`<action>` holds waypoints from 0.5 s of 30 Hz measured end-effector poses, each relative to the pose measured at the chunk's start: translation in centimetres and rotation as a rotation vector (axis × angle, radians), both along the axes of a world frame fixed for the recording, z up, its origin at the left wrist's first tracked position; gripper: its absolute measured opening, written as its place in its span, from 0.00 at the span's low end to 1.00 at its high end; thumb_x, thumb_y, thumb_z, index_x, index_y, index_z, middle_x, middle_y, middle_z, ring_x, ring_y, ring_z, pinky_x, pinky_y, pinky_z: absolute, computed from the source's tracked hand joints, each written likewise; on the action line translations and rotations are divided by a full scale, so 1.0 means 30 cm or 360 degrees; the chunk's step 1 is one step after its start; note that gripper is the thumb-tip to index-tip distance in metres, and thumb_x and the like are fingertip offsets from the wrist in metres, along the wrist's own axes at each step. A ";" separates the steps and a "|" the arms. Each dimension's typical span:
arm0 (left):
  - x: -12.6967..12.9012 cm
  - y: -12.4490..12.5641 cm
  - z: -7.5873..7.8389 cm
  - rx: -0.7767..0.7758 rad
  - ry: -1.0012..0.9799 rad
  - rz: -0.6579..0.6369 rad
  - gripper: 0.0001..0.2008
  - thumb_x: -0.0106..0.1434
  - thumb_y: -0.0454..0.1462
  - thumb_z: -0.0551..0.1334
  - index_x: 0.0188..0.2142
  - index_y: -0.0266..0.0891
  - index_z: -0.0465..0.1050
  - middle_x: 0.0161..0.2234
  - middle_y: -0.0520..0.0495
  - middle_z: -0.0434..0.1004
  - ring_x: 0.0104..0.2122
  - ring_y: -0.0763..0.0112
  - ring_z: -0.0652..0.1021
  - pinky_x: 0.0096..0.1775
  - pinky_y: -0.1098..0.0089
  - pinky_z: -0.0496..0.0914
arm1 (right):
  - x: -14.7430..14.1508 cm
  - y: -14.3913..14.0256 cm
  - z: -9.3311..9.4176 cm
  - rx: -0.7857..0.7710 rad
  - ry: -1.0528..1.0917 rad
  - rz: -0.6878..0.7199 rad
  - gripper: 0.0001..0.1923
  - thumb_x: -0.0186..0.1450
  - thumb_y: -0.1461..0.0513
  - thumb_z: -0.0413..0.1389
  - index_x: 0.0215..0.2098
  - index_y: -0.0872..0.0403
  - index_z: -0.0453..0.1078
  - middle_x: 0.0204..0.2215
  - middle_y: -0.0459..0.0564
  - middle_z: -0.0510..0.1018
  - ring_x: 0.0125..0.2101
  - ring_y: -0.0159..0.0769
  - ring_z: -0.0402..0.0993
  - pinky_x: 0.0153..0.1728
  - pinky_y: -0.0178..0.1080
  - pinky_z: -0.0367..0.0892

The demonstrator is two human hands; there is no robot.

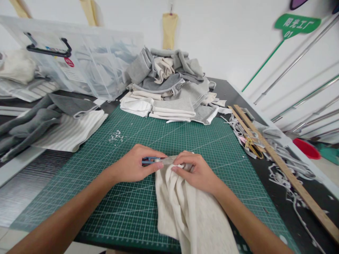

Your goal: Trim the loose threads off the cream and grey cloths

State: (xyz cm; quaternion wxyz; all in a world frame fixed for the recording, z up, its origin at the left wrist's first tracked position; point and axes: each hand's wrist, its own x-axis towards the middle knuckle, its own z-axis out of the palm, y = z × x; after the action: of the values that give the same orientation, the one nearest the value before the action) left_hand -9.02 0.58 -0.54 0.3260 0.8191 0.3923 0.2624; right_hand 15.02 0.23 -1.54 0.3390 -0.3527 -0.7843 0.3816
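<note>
Head view: left hand (134, 165) palm down, fingers pinched round a blue-handled snipper (151, 161). Right hand (196, 171) grips the top edge of a cream cloth (185, 208) on the green cutting mat (169, 137). Green sign (297, 24) reads "01".

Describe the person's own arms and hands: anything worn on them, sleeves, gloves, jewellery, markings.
Both arms are bare for all of their length that shows; no sleeve edge is in view. The left hand and the right hand are ungloved. No watch, bracelet or ring shows on the visible sides of either wrist or on the fingers. No tattoo, tape or bandage shows. The fingernails that show look short and unpainted.
</note>
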 end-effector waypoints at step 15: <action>0.012 -0.015 -0.002 0.0020 -0.0005 -0.0073 0.15 0.64 0.40 0.64 0.50 0.48 0.78 0.43 0.50 0.84 0.37 0.68 0.82 0.31 0.73 0.77 | 0.012 0.002 -0.005 -0.0324 0.0219 -0.0080 0.02 0.57 0.62 0.67 0.30 0.51 0.80 0.31 0.49 0.83 0.32 0.35 0.78 0.37 0.39 0.70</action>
State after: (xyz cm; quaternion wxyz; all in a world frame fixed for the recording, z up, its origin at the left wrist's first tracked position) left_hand -8.66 0.12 -0.59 0.3275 0.8295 0.3712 0.2587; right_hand 15.40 0.28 -1.70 0.3638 -0.3778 -0.7073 0.4741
